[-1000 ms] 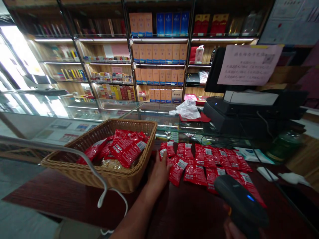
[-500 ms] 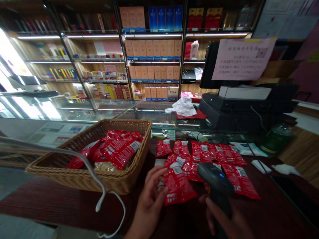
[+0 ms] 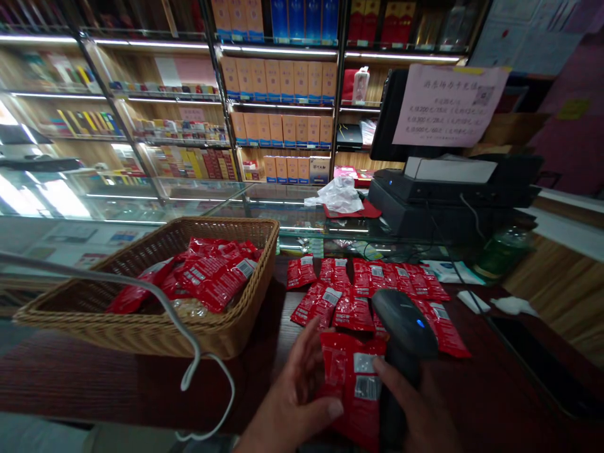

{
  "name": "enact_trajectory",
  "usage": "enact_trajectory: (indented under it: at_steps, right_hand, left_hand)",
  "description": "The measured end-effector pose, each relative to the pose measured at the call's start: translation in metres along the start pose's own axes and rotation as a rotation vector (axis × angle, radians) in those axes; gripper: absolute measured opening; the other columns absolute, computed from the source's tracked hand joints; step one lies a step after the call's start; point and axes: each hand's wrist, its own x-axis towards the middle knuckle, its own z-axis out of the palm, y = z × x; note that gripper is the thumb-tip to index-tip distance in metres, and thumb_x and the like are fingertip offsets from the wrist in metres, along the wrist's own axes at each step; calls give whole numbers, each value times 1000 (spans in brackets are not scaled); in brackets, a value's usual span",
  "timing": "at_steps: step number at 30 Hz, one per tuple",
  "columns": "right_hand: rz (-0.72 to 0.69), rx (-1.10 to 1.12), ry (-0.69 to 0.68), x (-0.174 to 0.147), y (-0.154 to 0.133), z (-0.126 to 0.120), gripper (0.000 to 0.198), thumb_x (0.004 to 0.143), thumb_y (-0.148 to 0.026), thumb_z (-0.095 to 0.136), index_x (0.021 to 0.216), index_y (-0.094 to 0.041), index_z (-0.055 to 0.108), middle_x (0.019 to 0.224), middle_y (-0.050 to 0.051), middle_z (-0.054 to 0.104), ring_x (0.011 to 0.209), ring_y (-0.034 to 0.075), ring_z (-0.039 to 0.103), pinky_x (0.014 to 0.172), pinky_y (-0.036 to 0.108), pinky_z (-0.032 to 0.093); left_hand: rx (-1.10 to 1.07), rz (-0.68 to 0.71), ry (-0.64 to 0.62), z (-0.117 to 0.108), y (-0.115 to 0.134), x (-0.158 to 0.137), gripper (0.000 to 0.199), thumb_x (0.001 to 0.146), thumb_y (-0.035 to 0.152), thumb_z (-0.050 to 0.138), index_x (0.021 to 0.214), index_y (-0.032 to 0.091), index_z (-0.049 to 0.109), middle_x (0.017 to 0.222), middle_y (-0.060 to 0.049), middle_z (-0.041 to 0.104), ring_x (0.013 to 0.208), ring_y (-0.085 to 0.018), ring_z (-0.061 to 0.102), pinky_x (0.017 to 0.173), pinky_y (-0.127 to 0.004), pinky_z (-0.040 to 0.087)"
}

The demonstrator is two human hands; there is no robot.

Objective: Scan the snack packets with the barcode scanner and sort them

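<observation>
A red snack packet with a white barcode label is raised off the counter, tilted toward me. My left hand grips its left side, thumb in front and fingers partly behind it. In my right hand is a black barcode scanner with a blue light, its head pointing up and left. The right index fingertip touches the packet's right edge by the label; the other right fingers are mostly hidden. Beyond the hands, several more red packets lie in rough rows on the dark counter, barcodes up.
A wicker basket with red packets stands on the left, a white cable crossing in front. At right are a monitor with a paper sign, a green bottle, crumpled tissue and a dark phone-like slab.
The left hand has lifted the packet nearer and turned it, so its barcode now sits at the right. The right index finger has come onto the packet. The view has shifted slightly.
</observation>
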Motion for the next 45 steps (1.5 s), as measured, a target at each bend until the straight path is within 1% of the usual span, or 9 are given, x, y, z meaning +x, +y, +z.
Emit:
enact_trajectory:
  at_steps: [3,6,11,22,27,32,36,42,45]
  right_hand:
    - [-57,-70,26,-2,10,-3,35,65,-33,65,94,-25,83,123,12,64,118,45,52,97,50,37]
    - [-41,-2,0,-1,-4,-1,35,66,-35,67,96,-24,81,113,9,70,111,39,58,89,42,46]
    - [303,259,-11,8,-42,8,37,69,-49,76,94,-22,70,86,2,75,85,27,70,76,32,53]
    - [253,398,79,10,-41,17,29,75,-41,76,95,-22,67,87,-1,72,80,19,66,74,26,52]
    - [302,479,78,12,-37,16,32,78,-41,76,102,-21,65,93,1,72,89,23,66,79,30,51]
    - [408,592,72,18,-21,12,47,70,-42,86,106,-23,63,98,0,71,93,23,65,77,31,55]
    - [499,678,74,22,-13,12,55,64,-39,91,110,-25,63,97,-1,72,97,24,66,77,29,57]
    - [422,607,91,25,-23,6,42,68,-39,88,101,-24,68,104,2,71,96,25,67,76,30,58]
    - [352,459,-61,30,-32,-4,33,65,-31,88,92,-19,73,97,3,71,95,23,66,79,25,55]
  left_hand:
    - [-20,-164,8,7,-2,4,53,74,33,83,124,26,68,114,-9,74,99,-24,69,92,-37,52]
    - [-87,-174,57,13,2,5,40,72,30,84,110,24,75,100,-6,78,90,-23,72,83,-32,54]
    - [-59,-190,72,15,12,6,26,72,30,84,96,21,80,84,-4,79,73,-16,71,71,-23,53]
    - [-263,-227,319,8,-4,1,44,68,30,87,109,20,76,95,-9,80,80,-21,75,73,-27,56]
    - [-118,-310,192,3,-6,-3,42,59,29,92,96,14,79,85,-10,80,74,-21,74,71,-28,56]
    - [9,-211,338,7,-2,-7,36,61,40,90,89,19,81,73,-3,79,68,-17,70,71,-26,55]
    - [17,-246,319,6,-3,-7,39,59,44,89,88,18,81,75,-4,79,67,-16,69,66,-23,54]
    - [209,-298,373,-4,1,-2,40,52,48,90,65,14,71,53,-1,70,44,-12,60,42,-19,46]
    - [274,-231,425,-12,9,0,37,56,46,87,68,15,72,57,-1,71,49,-14,63,45,-21,51]
